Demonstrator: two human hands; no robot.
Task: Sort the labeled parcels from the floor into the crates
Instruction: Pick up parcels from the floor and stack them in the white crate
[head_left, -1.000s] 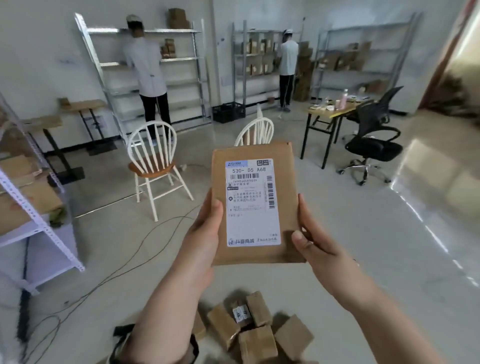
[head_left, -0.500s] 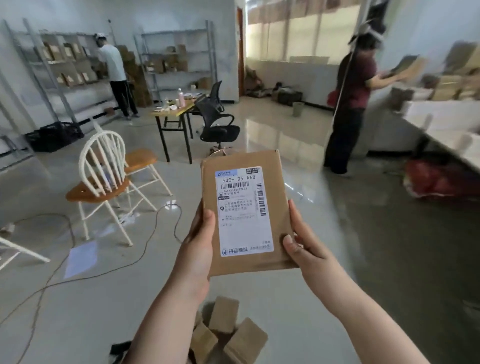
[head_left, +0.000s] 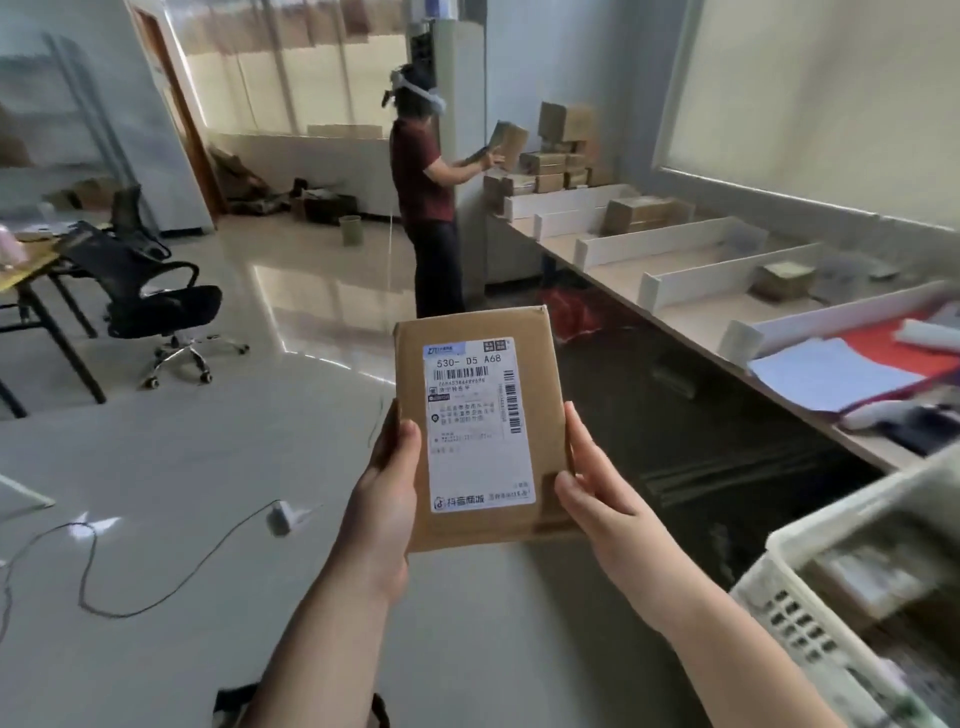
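Left hand (head_left: 387, 499) and right hand (head_left: 597, 493) reach forward, arms outstretched, set apart. Long divided counter (head_left: 691, 314) runs along the right, white crate (head_left: 841, 514) near right. Centre: the parcel (head_left: 478, 431), upright, both long edges gripped, thumbs on its labelled face.

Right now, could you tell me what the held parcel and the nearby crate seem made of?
The parcel: brown cardboard, matte, with creased folded edges and a white paper label. The crate: likely off-white plastic, judging by its moulded slotted wall, though blurred.
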